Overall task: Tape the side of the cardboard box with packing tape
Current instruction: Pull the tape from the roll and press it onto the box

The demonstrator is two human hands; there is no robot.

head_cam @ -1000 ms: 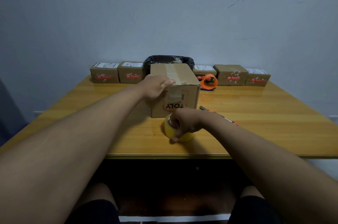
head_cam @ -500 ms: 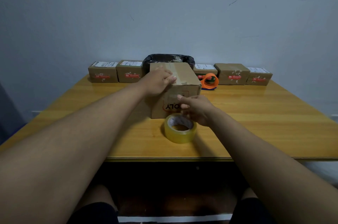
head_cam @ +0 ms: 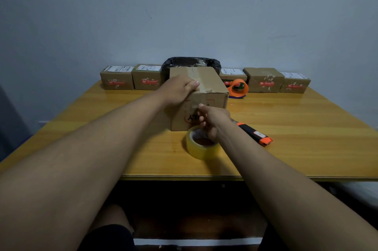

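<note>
Mid-table, near the front edge: cardboard box (head_cam: 204, 85) sits upright on the wooden table (head_cam: 296, 138), one corner turned toward the camera. Old tape strip runs along its top seam.

Left hand (head_cam: 180, 89) is on the box's top near edge, fingers curled together over the edge and pressing down on the tape strip there. Not wrapped around anything, just bracing the box.

Right hand (head_cam: 212, 119) is up against the box's near face, fingertips bunched together, touching the cardboard about mid-height beside the red-outlined print. Looks like a pinch on a bit of clear tape on that face, but tape is transparent and blurred, so cannot tell for certain whether anything sits between the fingers.

Packing tape roll (head_cam: 201, 145) lies flat on the table just in front of the box, core hole up, partly under the right wrist. Hand is not gripping the roll.

Other stuff:
- Orange-and-black utility knife (head_cam: 255, 135) flat on the table, right of the roll, just beside the right forearm.
- Orange tape dispenser (head_cam: 239, 88) behind the box on the right.
- Black-lined bin (head_cam: 190, 62) directly behind the box, against the wall.
- Row of small labelled parcels (head_cam: 116, 79) along the back edge of the table, two left of the bin and three right.
</note>
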